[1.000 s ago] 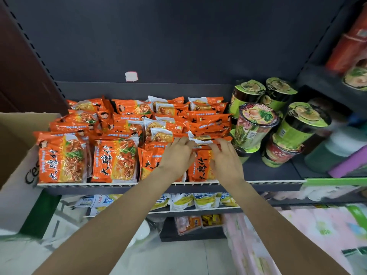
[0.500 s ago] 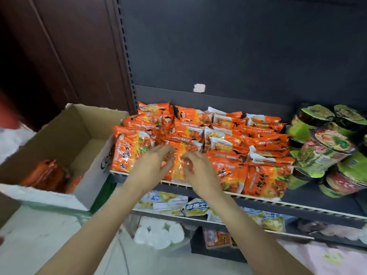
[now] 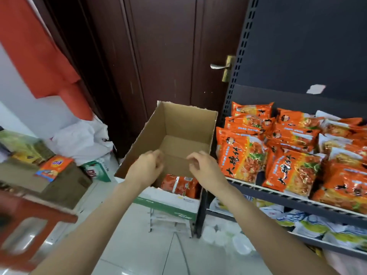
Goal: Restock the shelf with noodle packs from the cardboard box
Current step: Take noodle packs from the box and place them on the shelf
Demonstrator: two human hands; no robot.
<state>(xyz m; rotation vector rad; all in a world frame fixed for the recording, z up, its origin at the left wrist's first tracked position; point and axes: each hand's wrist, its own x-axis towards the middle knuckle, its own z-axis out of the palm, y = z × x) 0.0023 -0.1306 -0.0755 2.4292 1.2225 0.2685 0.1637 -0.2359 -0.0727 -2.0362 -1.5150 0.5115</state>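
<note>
An open cardboard box (image 3: 182, 124) stands left of the dark shelf (image 3: 278, 192). Orange noodle packs (image 3: 178, 184) lie at the box's near end, partly hidden by my hands. My left hand (image 3: 148, 166) and my right hand (image 3: 204, 167) hover over the box opening, side by side, fingers loosely curled, holding nothing. Many orange noodle packs (image 3: 292, 147) fill the shelf at the right, the front row standing upright.
A dark wooden door (image 3: 168, 56) with a metal handle (image 3: 219, 66) is behind the box. A brown carton (image 3: 65, 181) with an orange packet on it and white bags sit at left. A red stool (image 3: 29, 225) is near left. Lower shelves hold white packets.
My view has swung left from the shelf to the box. Both hands left the shelved packs and moved left over the box opening, holding nothing.
</note>
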